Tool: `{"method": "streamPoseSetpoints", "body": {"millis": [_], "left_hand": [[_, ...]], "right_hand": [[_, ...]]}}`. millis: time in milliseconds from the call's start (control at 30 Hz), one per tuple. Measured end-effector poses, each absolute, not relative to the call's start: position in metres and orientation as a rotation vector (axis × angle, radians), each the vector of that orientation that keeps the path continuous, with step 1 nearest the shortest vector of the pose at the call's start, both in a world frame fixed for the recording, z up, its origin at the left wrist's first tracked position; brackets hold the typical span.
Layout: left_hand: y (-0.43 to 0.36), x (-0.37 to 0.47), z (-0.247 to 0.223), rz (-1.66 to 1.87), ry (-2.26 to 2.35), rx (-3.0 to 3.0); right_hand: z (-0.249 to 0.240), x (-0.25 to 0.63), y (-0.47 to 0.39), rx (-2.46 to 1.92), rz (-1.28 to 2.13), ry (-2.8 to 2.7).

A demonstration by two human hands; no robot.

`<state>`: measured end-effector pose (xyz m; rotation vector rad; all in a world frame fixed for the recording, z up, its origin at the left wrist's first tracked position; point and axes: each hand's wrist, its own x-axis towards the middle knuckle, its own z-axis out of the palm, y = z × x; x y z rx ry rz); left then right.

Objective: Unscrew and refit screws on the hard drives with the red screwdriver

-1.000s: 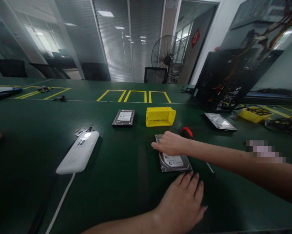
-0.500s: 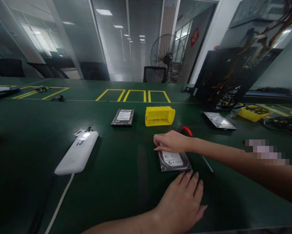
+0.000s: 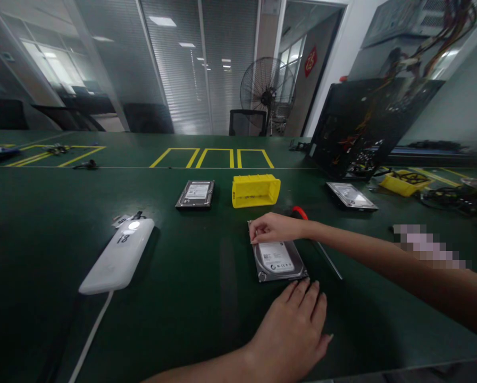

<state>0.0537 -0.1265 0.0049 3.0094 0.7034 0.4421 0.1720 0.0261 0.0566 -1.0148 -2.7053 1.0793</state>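
Head view: drive (image 3: 280, 260) lies flat on the counter (image 3: 174, 324), R hand (image 3: 273, 227) over its far L corner, grip fingertips close tog., can't tell if they're pinching smth; L hand (image 3: 290, 325) rests palm-down, fingers slightly apart, tips by the near R corner. I'd call it fingertip work on the drive; next move prob. needs it steady, w/ my forearm clear of the screwdriver (image 3: 329, 260).
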Motion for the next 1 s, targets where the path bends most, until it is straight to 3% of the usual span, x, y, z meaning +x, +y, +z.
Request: {"method": "streamPoseSetpoints", "body": {"millis": [1000], "left_hand": [[-0.1261, 0.0531, 0.0053, 0.435, 0.707, 3.023]], "right_hand": [[0.0533, 0.1785, 0.0274, -0.982, 1.203, -2.609]]}}
